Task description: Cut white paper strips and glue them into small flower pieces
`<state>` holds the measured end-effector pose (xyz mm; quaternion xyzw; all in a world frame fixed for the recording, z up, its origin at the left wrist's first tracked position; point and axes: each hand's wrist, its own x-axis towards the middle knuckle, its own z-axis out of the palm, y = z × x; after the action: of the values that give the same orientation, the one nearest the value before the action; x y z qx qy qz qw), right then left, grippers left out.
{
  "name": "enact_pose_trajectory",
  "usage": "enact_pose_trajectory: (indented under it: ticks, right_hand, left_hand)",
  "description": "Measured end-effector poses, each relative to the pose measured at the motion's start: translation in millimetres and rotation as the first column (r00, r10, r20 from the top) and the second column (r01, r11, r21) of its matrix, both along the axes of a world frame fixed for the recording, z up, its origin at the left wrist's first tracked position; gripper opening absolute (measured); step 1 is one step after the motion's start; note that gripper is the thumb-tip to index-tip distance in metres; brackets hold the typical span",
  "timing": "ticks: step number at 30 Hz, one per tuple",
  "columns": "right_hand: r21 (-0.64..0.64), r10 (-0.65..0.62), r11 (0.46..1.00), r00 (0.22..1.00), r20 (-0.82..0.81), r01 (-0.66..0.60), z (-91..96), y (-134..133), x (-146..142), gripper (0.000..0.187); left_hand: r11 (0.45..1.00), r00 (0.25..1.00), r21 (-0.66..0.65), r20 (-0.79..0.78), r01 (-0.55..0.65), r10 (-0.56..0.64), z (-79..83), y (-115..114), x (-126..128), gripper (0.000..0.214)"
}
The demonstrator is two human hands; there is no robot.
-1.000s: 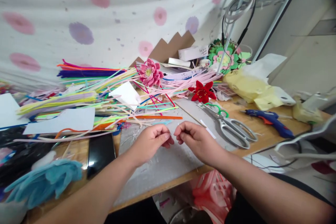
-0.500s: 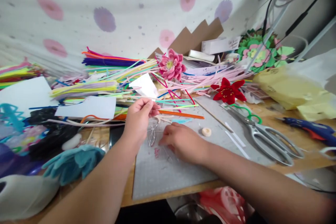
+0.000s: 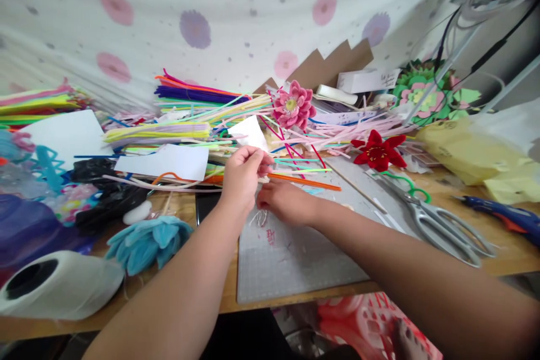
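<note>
My left hand [image 3: 244,175] is raised over the back of the grey cutting mat [image 3: 304,264], thumb and fingers pinched together. What it pinches is too small or hidden to name. Just below and to the right, my right hand [image 3: 291,202] has curled fingers, their tips close under the left hand and partly hidden. Thin white looped strands [image 3: 259,217] hang beside the right fingertips; I cannot tell which hand holds them. Small pink-red bits [image 3: 270,236] lie on the mat in front. Orange pipe cleaners [image 3: 312,183] lie behind the right hand.
Scissors [image 3: 442,225] and a blue glue gun [image 3: 502,211] lie to the right. A red flower [image 3: 378,150] and a pink flower [image 3: 294,106] stand behind. At left are a blue flower [image 3: 149,243], a thread cone [image 3: 71,284] and pipe cleaner bundles [image 3: 158,130].
My right hand has moved up and inward from the mat to just below the left hand. The left hand stays pinched. The whole view has shifted slightly.
</note>
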<state>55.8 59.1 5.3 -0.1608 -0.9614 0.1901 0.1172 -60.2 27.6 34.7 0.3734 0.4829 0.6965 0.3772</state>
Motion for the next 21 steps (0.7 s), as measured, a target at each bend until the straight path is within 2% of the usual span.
enact_pose_trajectory:
  ticks: [3,5,8,11,13,15,16,17,19,21]
  right_hand:
    - [-0.122,-0.074,0.991,0.991,-0.111,0.06,-1.9,4,-3,0.016]
    - [-0.218,-0.188,0.966,0.959,-0.21,0.141,-2.6,5,3,0.014]
    - [-0.398,-0.35,0.892,0.883,-0.314,0.212,-0.3,-1,16,0.012]
    - [-0.548,-0.43,0.818,0.819,-0.38,0.175,6.7,-17,33,0.02]
    - [-0.698,-0.52,0.712,0.724,-0.453,0.075,11.2,-29,43,0.022]
    - [-0.831,-0.646,0.54,0.567,-0.511,-0.133,13.6,-40,50,0.02]
    - [-0.853,-0.698,0.457,0.492,-0.521,-0.255,14.0,-44,52,0.02]
    - [-0.847,-0.732,0.396,0.435,-0.525,-0.355,13.8,-47,53,0.019]
    - [-0.81,-0.746,0.351,0.383,-0.545,-0.469,12.7,-51,54,0.018]
    - [-0.78,-0.735,0.326,0.377,-0.565,-0.534,10.9,-52,54,0.015]
  left_hand:
    - [0.999,1.0,-0.037,-0.01,0.018,-0.019,-1.4,1,-2,0.013]
    - [0.997,0.999,-0.066,-0.02,0.039,-0.04,-2.8,2,-2,0.012]
    - [0.994,0.997,-0.091,-0.039,0.066,-0.069,-3.8,2,0,0.011]
    - [0.987,0.989,-0.097,-0.059,0.129,-0.135,-3.0,-3,8,0.014]
    - [0.981,0.981,-0.085,-0.073,0.175,-0.182,-2.5,-11,17,0.015]
    - [0.977,0.974,-0.053,-0.09,0.206,-0.21,-2.8,-20,28,0.014]
    - [0.973,0.968,-0.035,-0.1,0.227,-0.23,-3.3,-25,33,0.012]
    - [0.966,0.96,-0.01,-0.109,0.257,-0.256,-3.9,-30,38,0.011]
    - [0.938,0.939,0.074,-0.092,0.338,-0.331,-5.4,-38,44,0.007]
    - [0.91,0.919,0.129,-0.075,0.393,-0.386,-6.9,-43,46,0.007]
